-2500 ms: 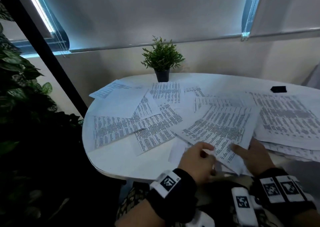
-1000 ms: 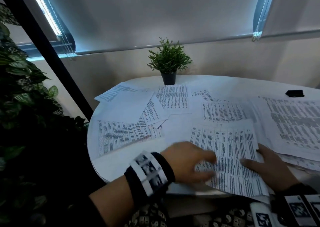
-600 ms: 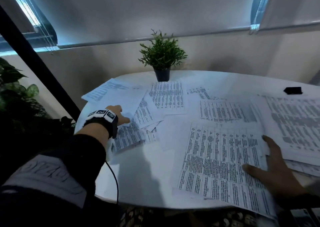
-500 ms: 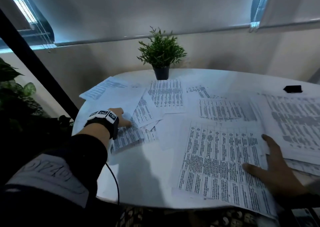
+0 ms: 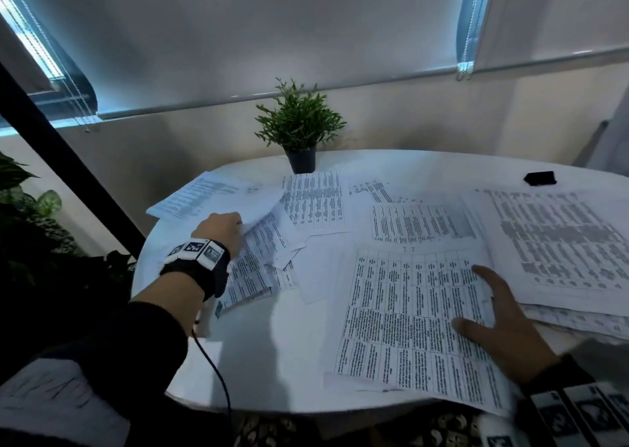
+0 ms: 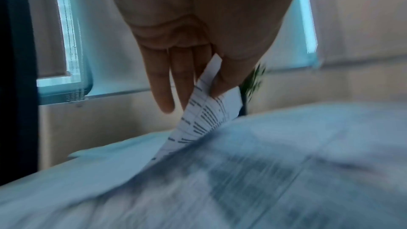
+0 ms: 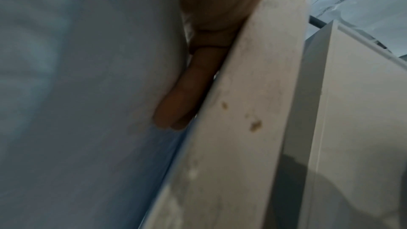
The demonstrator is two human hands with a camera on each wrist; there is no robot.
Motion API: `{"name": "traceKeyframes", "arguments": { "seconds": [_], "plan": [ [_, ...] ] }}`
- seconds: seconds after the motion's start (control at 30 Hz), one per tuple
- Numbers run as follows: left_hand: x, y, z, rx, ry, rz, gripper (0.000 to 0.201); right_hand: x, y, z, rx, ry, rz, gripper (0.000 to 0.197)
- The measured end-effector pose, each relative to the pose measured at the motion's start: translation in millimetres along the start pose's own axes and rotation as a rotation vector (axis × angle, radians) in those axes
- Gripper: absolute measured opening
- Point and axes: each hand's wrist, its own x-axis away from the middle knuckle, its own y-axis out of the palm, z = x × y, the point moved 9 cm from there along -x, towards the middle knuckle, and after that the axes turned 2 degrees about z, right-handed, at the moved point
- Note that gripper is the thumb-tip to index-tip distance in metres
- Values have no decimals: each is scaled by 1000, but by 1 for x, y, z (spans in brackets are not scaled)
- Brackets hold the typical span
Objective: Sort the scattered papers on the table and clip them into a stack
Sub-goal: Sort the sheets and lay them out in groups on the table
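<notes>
Printed sheets lie scattered over the round white table [image 5: 272, 354]. My left hand [image 5: 235, 225] is stretched out to the far-left pile of sheets [image 5: 262, 252]. In the left wrist view my left hand [image 6: 202, 93] pinches the corner of a printed sheet [image 6: 204, 116] between thumb and fingers, and that corner is lifted. My right hand [image 5: 483, 296] rests flat, fingers spread, on the gathered sheets [image 5: 408, 320] at the near right. A small black clip [image 5: 540, 178] sits at the far right of the table.
A potted green plant [image 5: 299, 130] stands at the table's back edge. More overlapping sheets [image 5: 558, 239] cover the right side. Leafy plants [image 5: 27, 228] and a dark slanted post [image 5: 68, 160] stand left of the table. Bare tabletop shows at the near centre.
My left hand left the near stack and reached out to the far-left pile, where it now grips a sheet and lifts its edge. The right hand has stayed on the stack.
</notes>
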Motion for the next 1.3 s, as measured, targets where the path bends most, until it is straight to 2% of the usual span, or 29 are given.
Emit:
{"name": "traceKeyframes", "arguments": {
  "seconds": [0.07, 0.1, 0.17, 0.23, 0.27, 0.33, 0.4, 0.5, 0.57, 0.67, 0.77, 0.83, 0.9, 0.97, 1.0, 1.1, 1.17, 1.3],
  "plan": [
    [20, -45, 26, 250, 84, 182, 7, 0, 0, 0, 32, -33, -15, 68],
    [35, -65, 42, 427, 155, 221, 8, 0, 0, 0, 58, -40, -29, 63],
    [69, -96, 68, 1000, 233, 198, 13, 0, 2, 2, 88, -39, -66, 61],
    [98, -103, 80, 1548, 166, 98, 19, 1, 2, 2, 118, -44, -71, 66],
    [111, -98, 84, 1689, 102, 68, 20, 2, 3, 2, 125, -42, -75, 63],
    [132, -68, 89, 1752, -46, 28, 24, 3, 4, 2, 114, -17, -77, 52],
    [149, -23, 94, 1715, -191, -44, 27, 2, 2, 4, 75, 17, -44, 46],
    [166, 39, 97, 1659, -390, -168, 25, -1, -1, 3, -66, 59, 27, 22],
    [172, 61, 93, 1603, -448, -214, 25, -1, -1, 2, -181, 109, 67, 27],
    [178, 67, 91, 1467, -387, -255, 26, 1, 2, 0, -267, 117, 62, 21],
    [188, 65, 96, 1198, -232, -318, 20, 2, 5, -1, -249, 75, 1, 31],
    [187, 58, 99, 1126, -170, -357, 13, 3, 2, -2, -217, 63, 11, 29],
    [168, 41, 85, 927, -107, -260, 17, 4, 1, -1, -195, 68, 10, 35],
    [136, 16, 60, 506, -42, -61, 26, 7, 1, -4, -170, 64, 15, 63],
    [121, 9, 47, 332, -28, -27, 34, 7, 1, -5, -172, 66, 30, 71],
    [90, 18, 20, -62, 9, -181, 53, 5, -4, -4, -200, 53, 109, 80],
    [81, 26, 13, -149, 30, -263, 45, 5, -5, -7, -225, 12, 120, 86],
    [74, 27, 14, -178, 34, -282, 25, 5, -6, -4, -246, 4, 135, 89]
  ]
}}
